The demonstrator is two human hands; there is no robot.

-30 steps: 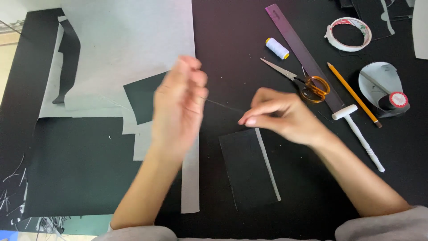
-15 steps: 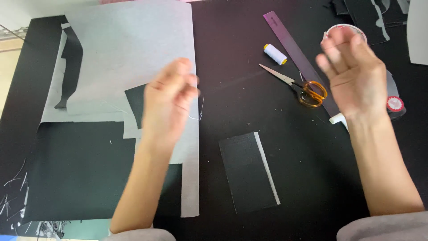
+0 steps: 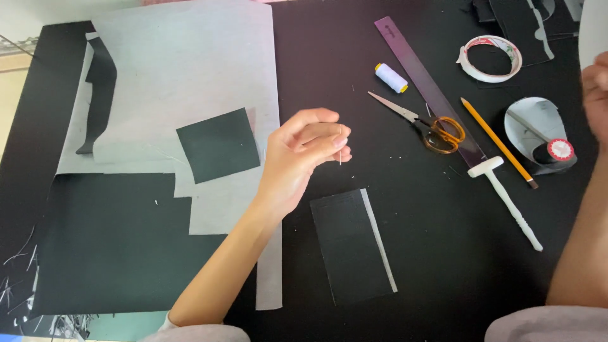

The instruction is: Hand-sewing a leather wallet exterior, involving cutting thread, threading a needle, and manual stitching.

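Black tabletop (image 3: 354, 63), pale paper sheet (image 3: 190, 69) at left. Left hand (image 3: 301, 155) raised, fingertips pinching thin needle (image 3: 340, 147) above dark folded card (image 3: 351, 244). Right hand (image 3: 596, 95) at frame edge, grip not discernible. Scissors (image 3: 421, 120), white thread spool (image 3: 391, 77) nearby.

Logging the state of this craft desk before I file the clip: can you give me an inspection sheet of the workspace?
Surface: black tabletop, partly covered by a large pale paper sheet.
Job's things: thin needle pinched at the left hand's fingertips; small dark rectangular piece with a pale edge strip lying below it; white thread spool.
Clutter: orange-handled scissors, purple ruler, pencil, tape roll, white-handled tool, dark square cut-out.
Grippers: left hand raised, fingers closed on the needle; right hand at the frame edge, grip not clear.
Cables: nothing seen.
Surroundings: paper scraps at the lower left corner.
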